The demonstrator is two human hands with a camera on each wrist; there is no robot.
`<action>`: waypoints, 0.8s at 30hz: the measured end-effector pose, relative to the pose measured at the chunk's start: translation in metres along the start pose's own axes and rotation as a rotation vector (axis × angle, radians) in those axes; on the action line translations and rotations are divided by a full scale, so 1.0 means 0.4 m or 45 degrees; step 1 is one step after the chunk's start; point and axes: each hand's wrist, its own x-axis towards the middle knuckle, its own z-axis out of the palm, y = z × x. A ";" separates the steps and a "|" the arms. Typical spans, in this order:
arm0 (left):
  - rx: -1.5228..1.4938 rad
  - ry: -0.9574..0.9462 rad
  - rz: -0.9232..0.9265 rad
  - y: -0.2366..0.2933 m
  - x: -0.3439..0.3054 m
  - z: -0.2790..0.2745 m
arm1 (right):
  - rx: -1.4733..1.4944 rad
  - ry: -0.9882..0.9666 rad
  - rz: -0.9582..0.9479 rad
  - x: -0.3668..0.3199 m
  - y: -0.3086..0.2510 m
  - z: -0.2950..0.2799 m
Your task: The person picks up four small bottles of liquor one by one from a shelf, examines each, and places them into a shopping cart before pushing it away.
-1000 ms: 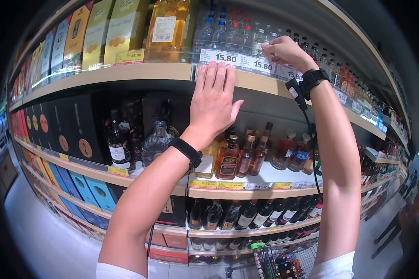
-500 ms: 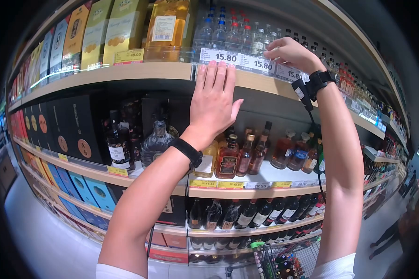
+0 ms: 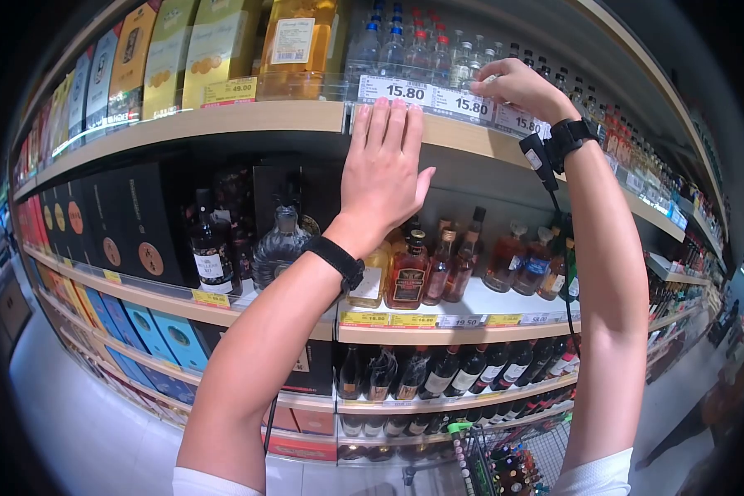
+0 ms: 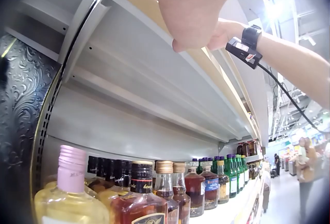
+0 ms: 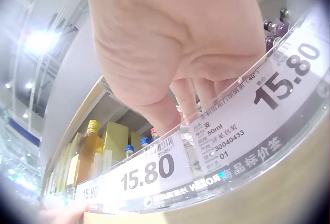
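Observation:
My left hand [image 3: 384, 169] lies with straight fingers against the upper shelf's front edge, fingertips at the lower rim of a 15.80 price label [image 3: 405, 93]. In the left wrist view the same hand [image 4: 191, 7] is above the lower bottles. Further right, my right hand [image 3: 525, 89] reaches over the clear label strip, its thumb and fingers bent round the top of a small clear bottle [image 3: 492, 78]. The right wrist view shows this hand's palm [image 5: 180, 38] close up, fingers down behind the strip; they hide most of the bottle. Small bottles with blue caps [image 3: 372, 37] stand to its left.
A large amber bottle [image 3: 298, 50] and yellow-green boxes [image 3: 223, 50] stand left on the upper shelf. Liquor bottles [image 3: 407, 273] and wine bottles [image 3: 442, 374] fill lower shelves. A cart [image 3: 512, 463] holding bottles is at the bottom right; a cable [image 3: 569, 306] hangs from my right wrist.
My right hand has dipped, opened a little, then bent its fingers round the small bottle's top. My left hand keeps its place on the shelf edge; the head view has shifted slightly.

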 end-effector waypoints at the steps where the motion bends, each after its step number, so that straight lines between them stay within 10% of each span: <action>1: -0.001 0.001 -0.001 0.000 0.001 0.000 | -0.002 0.007 -0.005 -0.001 -0.002 0.001; 24: 0.002 0.065 0.048 -0.013 0.003 -0.003 | 0.270 0.484 -0.338 -0.207 -0.005 -0.007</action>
